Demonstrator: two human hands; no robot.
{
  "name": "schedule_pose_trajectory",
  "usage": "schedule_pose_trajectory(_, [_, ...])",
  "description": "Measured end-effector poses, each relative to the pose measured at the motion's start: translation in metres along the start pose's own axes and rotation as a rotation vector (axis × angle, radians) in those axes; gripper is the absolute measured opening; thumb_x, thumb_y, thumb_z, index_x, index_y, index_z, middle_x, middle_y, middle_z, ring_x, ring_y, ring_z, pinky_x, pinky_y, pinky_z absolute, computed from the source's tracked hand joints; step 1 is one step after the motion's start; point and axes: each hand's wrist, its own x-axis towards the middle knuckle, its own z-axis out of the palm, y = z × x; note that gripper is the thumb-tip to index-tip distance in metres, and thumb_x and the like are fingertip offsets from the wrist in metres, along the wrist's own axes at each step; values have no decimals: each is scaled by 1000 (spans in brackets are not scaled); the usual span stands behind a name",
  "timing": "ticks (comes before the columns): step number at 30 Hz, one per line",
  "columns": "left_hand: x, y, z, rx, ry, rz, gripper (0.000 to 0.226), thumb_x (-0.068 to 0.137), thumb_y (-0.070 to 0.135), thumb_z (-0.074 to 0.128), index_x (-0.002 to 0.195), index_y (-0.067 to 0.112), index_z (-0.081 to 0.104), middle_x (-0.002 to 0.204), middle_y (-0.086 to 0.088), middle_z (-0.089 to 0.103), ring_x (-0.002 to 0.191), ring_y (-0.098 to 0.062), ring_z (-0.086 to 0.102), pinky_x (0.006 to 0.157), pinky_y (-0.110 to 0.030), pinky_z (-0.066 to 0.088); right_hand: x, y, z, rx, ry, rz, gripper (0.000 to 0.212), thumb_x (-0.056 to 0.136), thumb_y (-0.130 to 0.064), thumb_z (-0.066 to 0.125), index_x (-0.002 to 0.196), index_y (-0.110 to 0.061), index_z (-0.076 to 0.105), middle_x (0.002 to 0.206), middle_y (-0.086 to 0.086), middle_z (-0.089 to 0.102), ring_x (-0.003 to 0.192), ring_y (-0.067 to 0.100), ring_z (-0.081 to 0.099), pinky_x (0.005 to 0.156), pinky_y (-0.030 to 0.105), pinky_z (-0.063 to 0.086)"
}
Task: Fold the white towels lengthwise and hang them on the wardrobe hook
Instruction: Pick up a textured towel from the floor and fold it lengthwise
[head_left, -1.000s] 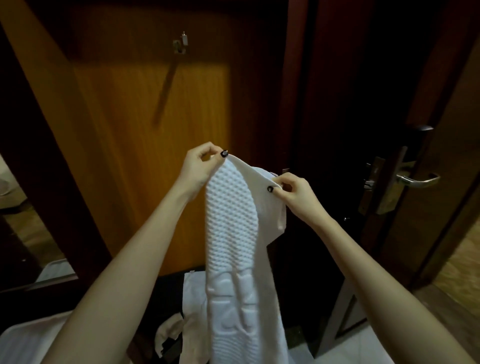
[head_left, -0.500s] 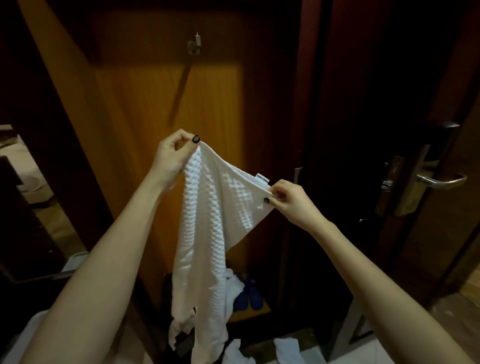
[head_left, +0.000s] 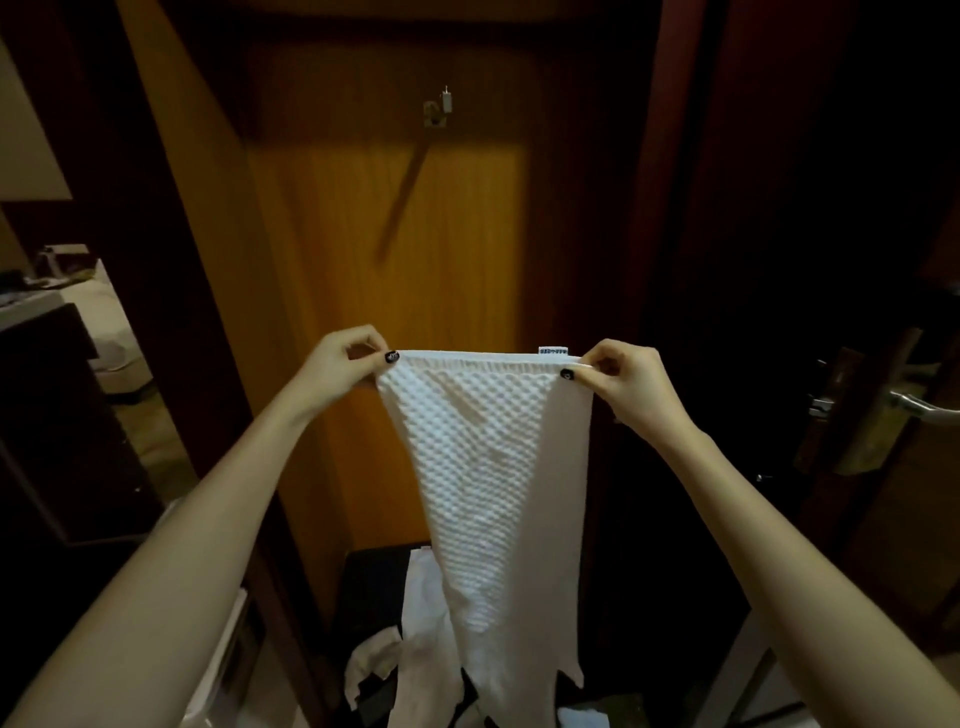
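Note:
A white waffle-textured towel (head_left: 491, 467) hangs spread out in front of me, its top edge stretched level. My left hand (head_left: 345, 364) pinches the top left corner. My right hand (head_left: 621, 382) pinches the top right corner, just beside a small label. The towel narrows as it drops and its lower end reaches the floor area. A small metal hook (head_left: 438, 109) sits high on the brown wardrobe panel (head_left: 389, 249), well above both hands and bare.
More white cloth (head_left: 410, 654) lies heaped low down behind the towel. A dark door with a metal handle (head_left: 919, 405) stands at the right. At the left are a dark cabinet (head_left: 47, 415) and a white tray edge (head_left: 218, 649).
My hands have moved apart and levelled out, pulling the bunched towel flat along its top edge. The view has shifted so the hook sits nearer the middle.

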Motion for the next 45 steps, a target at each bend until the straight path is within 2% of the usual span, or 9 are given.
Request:
schedule_pose_trajectory(6, [5, 9, 17, -32, -33, -10, 6, 86, -3, 63, 82, -4, 58, 70, -10, 53, 57, -1, 54, 55, -16, 47, 8, 5, -22, -135, -14, 17, 21, 87, -29, 71, 76, -17, 58, 71, -5, 62, 62, 12, 61, 50, 28, 49])
schedule_pose_trajectory(11, [13, 18, 33, 9, 39, 77, 10, 84, -4, 65, 80, 0, 57, 69, -10, 53, 63, -14, 47, 58, -26, 36, 11, 11, -38, -213, -39, -8, 16, 92, -25, 64, 86, -22, 50, 75, -8, 57, 66, 5, 55, 54, 12, 40])
schedule_pose_trajectory(14, [19, 22, 38, 26, 59, 104, 17, 83, -7, 65, 93, 3, 56, 66, 1, 56, 60, -3, 50, 59, -20, 38, 17, 12, -39, -271, -105, 30, 5, 96, -20, 58, 93, -24, 56, 82, -10, 57, 76, 7, 59, 57, 11, 40])
schedule_pose_trajectory(19, [23, 17, 36, 71, 173, 22, 7, 82, 2, 69, 83, 8, 66, 65, 2, 63, 55, 2, 55, 55, -17, 42, 19, 8, -28, -347, -181, 34, 5, 95, -16, 52, 91, -16, 54, 78, 1, 62, 68, 19, 61, 56, 34, 47])
schedule_pose_trajectory(25, [23, 18, 58, 61, 350, -115, 12, 80, 8, 72, 74, 16, 65, 70, -3, 66, 61, -10, 58, 57, -22, 42, 21, -22, 2, 96, -166, 113, 22, 92, -6, 56, 98, -21, 70, 86, -12, 69, 70, -2, 62, 57, 9, 44])
schedule_pose_trajectory(30, [24, 32, 58, -71, 382, -98, 12, 81, 11, 73, 74, 17, 66, 69, -1, 67, 64, -13, 62, 61, -29, 48, 32, -48, 4, 305, -358, 159, 13, 86, -12, 71, 98, -14, 71, 88, 11, 73, 76, 11, 66, 77, 28, 53])
schedule_pose_trajectory(33, [20, 44, 62, -174, 356, -32, 12, 82, 10, 73, 74, 16, 66, 67, 1, 67, 61, -8, 60, 59, -26, 46, 36, -63, 10, 303, -452, 112, 22, 82, -4, 74, 99, -16, 68, 83, 2, 75, 84, 11, 71, 80, 26, 55])
schedule_pose_trajectory(42, [11, 66, 55, -423, 201, 22, 13, 81, 6, 72, 74, 17, 69, 64, 5, 69, 60, -8, 62, 58, -28, 49, 40, -87, 31, 79, -165, -237, 3, 84, -10, 74, 85, -9, 71, 76, -12, 63, 69, -4, 61, 65, 9, 42])
schedule_pose_trajectory(45, [5, 69, 57, -460, 247, 90, 23, 81, 7, 72, 70, 26, 71, 69, 7, 69, 63, -9, 60, 53, -24, 46, 38, -89, 37, 6, 2, -342, 10, 80, -13, 77, 83, -7, 70, 85, 0, 48, 77, 10, 50, 67, 22, 43])
